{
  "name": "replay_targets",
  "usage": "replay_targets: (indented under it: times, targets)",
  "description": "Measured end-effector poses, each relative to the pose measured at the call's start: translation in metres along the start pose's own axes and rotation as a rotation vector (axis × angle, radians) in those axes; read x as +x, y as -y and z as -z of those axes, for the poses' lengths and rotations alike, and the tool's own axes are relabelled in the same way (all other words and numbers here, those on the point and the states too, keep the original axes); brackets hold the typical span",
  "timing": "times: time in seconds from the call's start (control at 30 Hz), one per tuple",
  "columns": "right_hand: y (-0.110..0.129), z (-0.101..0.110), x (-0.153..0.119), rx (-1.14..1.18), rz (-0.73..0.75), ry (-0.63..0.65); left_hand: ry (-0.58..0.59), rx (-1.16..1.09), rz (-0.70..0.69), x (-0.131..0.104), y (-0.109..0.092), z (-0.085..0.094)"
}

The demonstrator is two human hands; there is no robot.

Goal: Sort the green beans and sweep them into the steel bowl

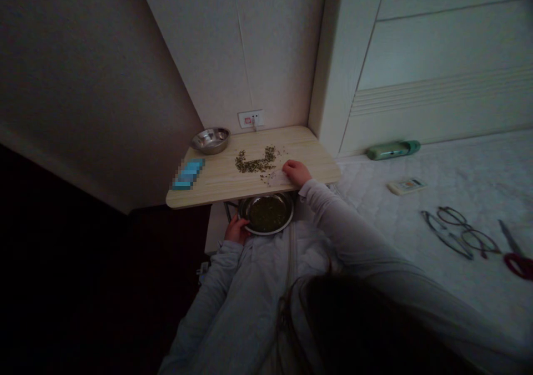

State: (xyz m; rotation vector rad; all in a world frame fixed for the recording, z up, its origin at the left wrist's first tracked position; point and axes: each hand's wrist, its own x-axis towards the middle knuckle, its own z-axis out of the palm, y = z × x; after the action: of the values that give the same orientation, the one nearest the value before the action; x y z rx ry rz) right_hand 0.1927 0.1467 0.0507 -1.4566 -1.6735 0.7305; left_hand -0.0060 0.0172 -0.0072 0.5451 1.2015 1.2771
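Just below the front edge of the table (220,180), close against the person's lap, sits a large bowl (271,232) with dark greenish grains in it. The left hand (237,231) is closed on its side, and no other hand steadies it; if that grip slackened or the lap shifted, the bowl could tip and its grains spill to the floor beneath the table.

Over the table's front edge, toward its right end, the right hand (297,173) rests with fingers drawn together, well apart from the left; whether anything is pinched there, I cannot tell. Just beside it the loose grains (254,165) lie in a curved patch on the middle of the table. A quick sweep, or the right sleeve (327,200) dragging, could send some over the edge wide of the bowl.

At the table's left end lies a blurred blue thing (189,174), and behind it another metal bowl (216,148). Beyond the table's back edge is a wall socket (248,120).
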Motion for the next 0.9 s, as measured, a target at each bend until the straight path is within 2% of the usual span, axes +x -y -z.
replay_targets:
  times: [0.37, 0.9]
  targets:
    - [-0.0003, -0.0002, 0.0006, 0.027, -0.002, -0.03, -0.015, 0.004, -0.004, -0.0015, -0.0019, -0.002]
    - [0.0008, 0.002, -0.0038, 0.01, 0.046, 0.081, -0.023, -0.003, 0.014, -0.0005, -0.0018, -0.0011]
